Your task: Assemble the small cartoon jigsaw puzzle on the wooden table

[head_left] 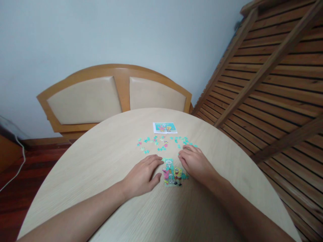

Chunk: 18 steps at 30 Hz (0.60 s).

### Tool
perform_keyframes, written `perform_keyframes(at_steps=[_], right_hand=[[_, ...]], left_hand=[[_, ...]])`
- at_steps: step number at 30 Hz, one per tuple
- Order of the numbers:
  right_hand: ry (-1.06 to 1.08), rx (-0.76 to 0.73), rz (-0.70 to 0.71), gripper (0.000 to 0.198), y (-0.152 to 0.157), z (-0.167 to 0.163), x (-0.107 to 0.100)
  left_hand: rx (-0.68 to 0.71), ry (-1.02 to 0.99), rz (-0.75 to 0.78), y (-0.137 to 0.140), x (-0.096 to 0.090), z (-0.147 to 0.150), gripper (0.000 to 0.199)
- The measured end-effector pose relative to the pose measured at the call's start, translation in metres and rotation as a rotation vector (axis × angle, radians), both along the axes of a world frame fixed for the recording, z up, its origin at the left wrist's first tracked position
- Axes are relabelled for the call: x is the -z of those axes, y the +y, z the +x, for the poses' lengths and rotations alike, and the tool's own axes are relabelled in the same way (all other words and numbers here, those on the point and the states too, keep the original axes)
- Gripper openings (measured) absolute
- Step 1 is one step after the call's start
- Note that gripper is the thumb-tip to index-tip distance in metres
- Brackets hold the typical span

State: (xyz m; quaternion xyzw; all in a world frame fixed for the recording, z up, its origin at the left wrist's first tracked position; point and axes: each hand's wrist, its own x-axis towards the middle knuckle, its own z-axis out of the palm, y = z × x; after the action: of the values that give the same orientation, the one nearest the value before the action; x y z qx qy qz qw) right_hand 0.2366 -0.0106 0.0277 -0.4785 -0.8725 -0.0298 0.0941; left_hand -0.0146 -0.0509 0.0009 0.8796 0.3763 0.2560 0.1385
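A partly joined jigsaw puzzle (169, 173) with cartoon figures on a teal ground lies flat on the table between my hands. Left of it rests my left hand (145, 174), its fingers stretched forward and the thumb apart, holding nothing; the fingertips are by the puzzle's upper left edge. My right hand (195, 163) is at the upper right of the puzzle, with its fingers bent and thumb and index close together. Something teal shows at those fingertips, too small to make out. Beyond both hands, loose puzzle pieces (161, 148) lie scattered, several close to my right fingers.
A printed reference picture (165, 127) lies behind the loose pieces on the round wooden table (106, 168). Past the table's far edge stands a padded headboard (85, 101) against the wall. Slatted wooden panels (267, 84) lean at the right. A white cable (24, 158) hangs at the left.
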Motion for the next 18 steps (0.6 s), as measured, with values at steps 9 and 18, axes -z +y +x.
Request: perform_keyframes(at_steps=[9,18], right_hand=[[0.236,-0.058,-0.180,0.017,-0.001,0.024,-0.002],[0.351,-0.062,-0.232,0.027,0.008,0.033,0.011]], left_hand=[[-0.008,0.094,-0.027,-0.002,-0.004,-0.001,0.047],[-0.023,0.167,-0.057,-0.004,-0.005,-0.002,0.048]])
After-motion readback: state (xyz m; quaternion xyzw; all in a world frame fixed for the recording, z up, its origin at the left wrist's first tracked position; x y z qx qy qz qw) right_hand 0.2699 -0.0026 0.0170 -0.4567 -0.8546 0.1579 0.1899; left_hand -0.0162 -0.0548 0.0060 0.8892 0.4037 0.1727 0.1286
